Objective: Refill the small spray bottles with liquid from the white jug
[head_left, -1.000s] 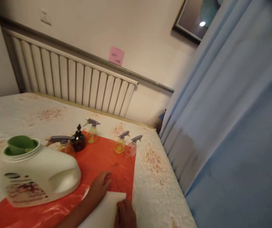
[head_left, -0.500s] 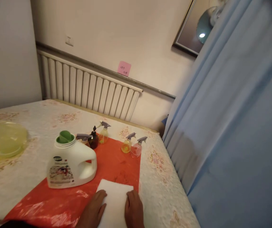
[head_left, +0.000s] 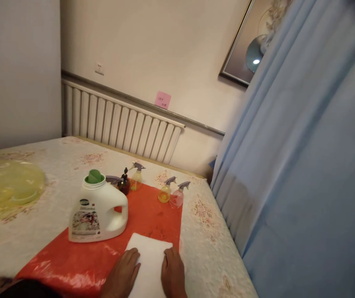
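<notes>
A white rectangular pad, like foam or a thick folded cloth, lies at the lower middle on a red plastic sheet. My left hand is closed on its left edge, and my right hand grips the right edge; the undersides of the fingers are hidden. Beyond my left hand stands a white handled jug with a green piece in its mouth. Farther back on the sheet are a yellow spray bottle, a pink spray bottle and a pale spray bottle.
A dark pump bottle and another grey-topped bottle stand partly behind the jug. At the left lies a see-through yellow object on the floral cover. A blue curtain hangs along the right edge; a radiator runs behind.
The view has shifted slightly, so the jug, the yellow object and the wall things sit a little farther right or lower. Both hands stay on the pad's edges.
</notes>
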### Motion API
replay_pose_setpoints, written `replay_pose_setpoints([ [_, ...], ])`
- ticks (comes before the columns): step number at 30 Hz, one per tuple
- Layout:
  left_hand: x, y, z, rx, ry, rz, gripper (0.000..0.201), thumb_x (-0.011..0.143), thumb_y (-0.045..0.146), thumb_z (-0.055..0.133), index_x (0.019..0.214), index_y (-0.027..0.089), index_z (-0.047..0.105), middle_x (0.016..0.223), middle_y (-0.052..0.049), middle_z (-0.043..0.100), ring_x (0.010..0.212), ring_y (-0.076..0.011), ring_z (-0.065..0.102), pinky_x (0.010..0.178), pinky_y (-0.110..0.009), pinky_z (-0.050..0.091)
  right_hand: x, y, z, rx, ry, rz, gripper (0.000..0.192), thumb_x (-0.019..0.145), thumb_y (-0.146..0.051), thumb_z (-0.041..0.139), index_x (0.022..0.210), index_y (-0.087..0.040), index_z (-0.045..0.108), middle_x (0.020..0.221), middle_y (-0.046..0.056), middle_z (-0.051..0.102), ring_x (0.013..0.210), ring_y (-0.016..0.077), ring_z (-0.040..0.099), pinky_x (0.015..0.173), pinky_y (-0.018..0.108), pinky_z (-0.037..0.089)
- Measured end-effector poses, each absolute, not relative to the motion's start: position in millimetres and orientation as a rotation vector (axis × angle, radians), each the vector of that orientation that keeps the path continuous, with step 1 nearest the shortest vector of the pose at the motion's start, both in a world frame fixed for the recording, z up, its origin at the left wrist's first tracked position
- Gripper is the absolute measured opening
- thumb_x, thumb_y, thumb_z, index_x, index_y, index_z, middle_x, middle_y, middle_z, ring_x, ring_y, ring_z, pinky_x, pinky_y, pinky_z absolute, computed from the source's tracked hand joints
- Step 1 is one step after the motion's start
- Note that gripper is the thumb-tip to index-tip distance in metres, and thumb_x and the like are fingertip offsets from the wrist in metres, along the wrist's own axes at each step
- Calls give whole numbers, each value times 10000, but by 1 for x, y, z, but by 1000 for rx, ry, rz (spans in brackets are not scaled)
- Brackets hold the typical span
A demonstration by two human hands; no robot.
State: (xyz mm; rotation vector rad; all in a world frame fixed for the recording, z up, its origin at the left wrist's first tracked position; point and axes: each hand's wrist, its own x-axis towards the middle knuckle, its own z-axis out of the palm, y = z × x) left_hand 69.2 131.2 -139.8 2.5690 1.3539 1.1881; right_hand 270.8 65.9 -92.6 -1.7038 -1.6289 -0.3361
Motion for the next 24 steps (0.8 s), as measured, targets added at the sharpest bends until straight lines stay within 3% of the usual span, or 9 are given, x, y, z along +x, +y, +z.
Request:
replay_pose_setpoints([
  [24, 69, 130, -139, 2645, 1354, 1175, 258, 912, 318, 505, 1074, 242, 691, 1160, -86, 738, 1086, -272, 684, 936, -422, 581, 273, 67, -97, -1673, -1624, -367, 229, 865, -45, 409, 829, -243, 517, 802, 14, 585, 732, 202, 600, 672, 320, 480],
])
